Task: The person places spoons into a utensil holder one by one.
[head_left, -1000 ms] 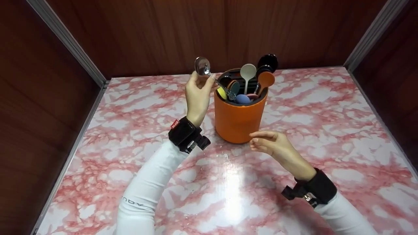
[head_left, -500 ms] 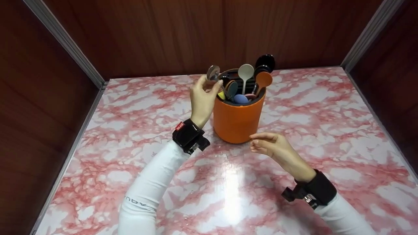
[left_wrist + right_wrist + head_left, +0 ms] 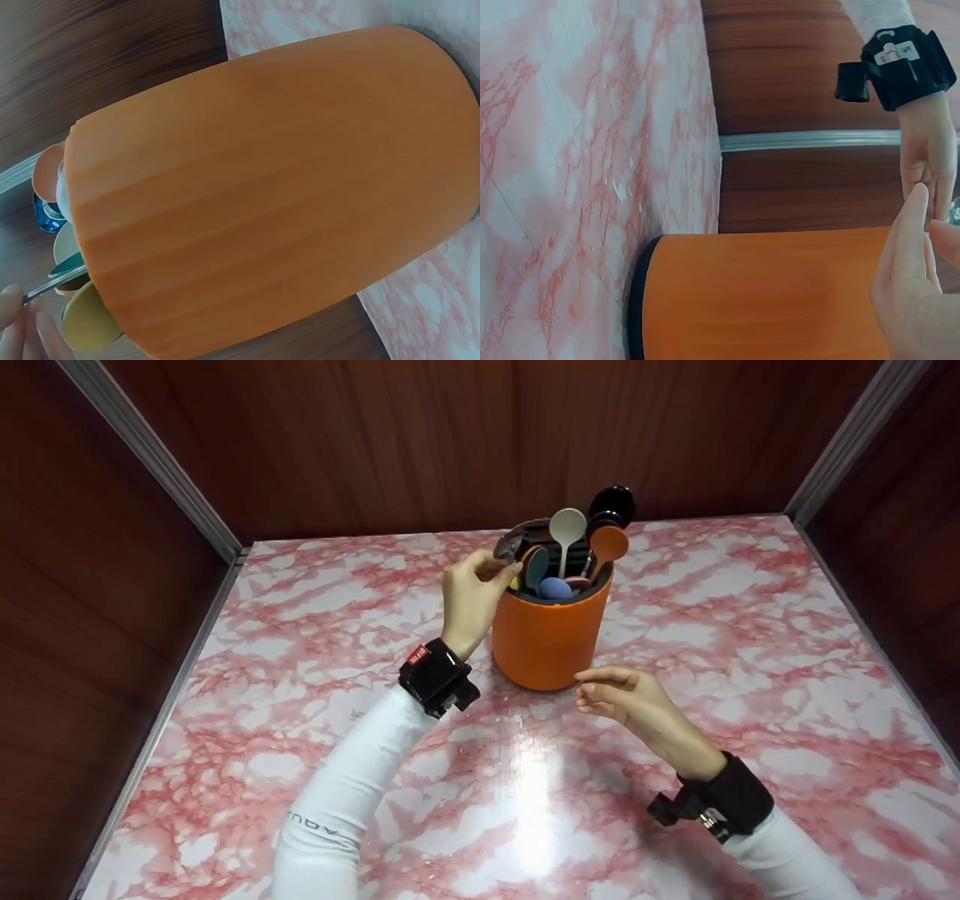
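Observation:
At the left rim of an orange utensil holder [image 3: 551,641], my left hand [image 3: 472,600] pinches a metal spoon [image 3: 54,283] by its handle between thumb and fingers. The handle runs down inside the rim in the left wrist view. In the head view the spoon's bowl is faint against the dark interior, partly behind my fingers. A teal spoon [image 3: 535,567] and a yellow spoon [image 3: 90,319] stand close to those fingers. My right hand [image 3: 634,705] hovers by the holder's lower right side with loosely bent fingers, holding nothing; whether it touches the holder I cannot tell.
A cream spoon [image 3: 568,526], an orange spoon [image 3: 609,544], black utensils [image 3: 613,502] and a blue one [image 3: 556,588] stick out of the holder. It stands on a red-and-white marbled table [image 3: 300,697], with a wood-panelled wall [image 3: 375,442] behind.
My left hand has moved right and down with the metal spoon, from beside the holder to its rim. The spoon sits lower inside it. My right hand has stayed nearly still.

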A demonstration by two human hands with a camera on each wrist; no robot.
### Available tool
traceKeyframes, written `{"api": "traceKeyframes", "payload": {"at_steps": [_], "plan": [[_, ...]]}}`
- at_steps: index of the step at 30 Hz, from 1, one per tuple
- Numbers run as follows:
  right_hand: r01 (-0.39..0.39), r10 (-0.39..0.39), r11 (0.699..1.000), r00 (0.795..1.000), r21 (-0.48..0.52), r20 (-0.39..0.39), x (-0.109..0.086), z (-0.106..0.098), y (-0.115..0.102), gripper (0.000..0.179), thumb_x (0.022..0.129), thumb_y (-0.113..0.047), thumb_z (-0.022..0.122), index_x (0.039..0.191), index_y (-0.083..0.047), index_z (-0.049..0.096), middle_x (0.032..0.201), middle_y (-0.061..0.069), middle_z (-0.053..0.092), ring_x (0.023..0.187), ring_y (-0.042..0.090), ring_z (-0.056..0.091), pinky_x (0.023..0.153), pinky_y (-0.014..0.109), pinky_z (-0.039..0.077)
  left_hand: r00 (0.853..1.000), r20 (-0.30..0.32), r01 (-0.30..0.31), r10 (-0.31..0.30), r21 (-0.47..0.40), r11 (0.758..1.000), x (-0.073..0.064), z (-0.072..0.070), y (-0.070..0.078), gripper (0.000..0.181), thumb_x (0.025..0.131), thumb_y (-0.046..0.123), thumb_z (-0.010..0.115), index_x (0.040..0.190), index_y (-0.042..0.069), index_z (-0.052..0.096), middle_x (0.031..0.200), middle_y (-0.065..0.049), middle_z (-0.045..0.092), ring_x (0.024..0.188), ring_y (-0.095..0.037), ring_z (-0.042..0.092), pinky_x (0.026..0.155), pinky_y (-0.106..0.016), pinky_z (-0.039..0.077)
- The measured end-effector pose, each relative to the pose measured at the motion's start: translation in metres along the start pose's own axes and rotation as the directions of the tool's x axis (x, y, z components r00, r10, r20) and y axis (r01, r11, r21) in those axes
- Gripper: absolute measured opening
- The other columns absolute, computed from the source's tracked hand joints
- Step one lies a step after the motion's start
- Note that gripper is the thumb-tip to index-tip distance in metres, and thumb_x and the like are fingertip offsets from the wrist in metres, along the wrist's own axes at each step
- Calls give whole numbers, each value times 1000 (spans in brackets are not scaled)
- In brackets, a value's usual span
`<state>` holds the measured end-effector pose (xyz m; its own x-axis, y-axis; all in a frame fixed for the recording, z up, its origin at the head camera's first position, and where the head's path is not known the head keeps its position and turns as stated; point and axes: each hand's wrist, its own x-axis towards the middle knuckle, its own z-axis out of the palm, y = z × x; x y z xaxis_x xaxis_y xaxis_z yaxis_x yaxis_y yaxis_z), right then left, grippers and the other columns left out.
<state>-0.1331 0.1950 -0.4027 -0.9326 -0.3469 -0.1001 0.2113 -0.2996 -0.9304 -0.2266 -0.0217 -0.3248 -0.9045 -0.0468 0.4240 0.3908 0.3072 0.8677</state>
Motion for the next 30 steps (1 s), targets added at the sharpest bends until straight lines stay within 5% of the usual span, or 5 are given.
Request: {"api": "traceKeyframes", "payload": {"at_steps": [14,25,30], "plan": [[-12,12,1000,1000,2,-18,-2,-2,0,18,96,1,57,102,-8,72,96,6,69,85,15,66,86,29,56,993,58,-114,105,182,977,-8,8,-8,15,84,7,75,88,-7,73,80,-13,63,74,-24,57,65,-23,44],[-30,30,1000,999,4,-31,1,-4,1,19,95,2,58,99,-10,73,94,6,69,84,14,66,85,29,56,992,64,-115,106,166,979,-16,10,-22,11,83,4,75,90,-5,72,77,-10,62,72,-22,57,65,-23,43],[-35,35,999,999,1,-24,0,-5,3,16,96,1,58,104,-4,71,96,7,69,85,15,66,86,29,55,988,32,-153,150,119,981,-24,10,-28,10,83,2,74,90,-4,70,75,-9,61,71,-22,56,70,-22,46]]}}
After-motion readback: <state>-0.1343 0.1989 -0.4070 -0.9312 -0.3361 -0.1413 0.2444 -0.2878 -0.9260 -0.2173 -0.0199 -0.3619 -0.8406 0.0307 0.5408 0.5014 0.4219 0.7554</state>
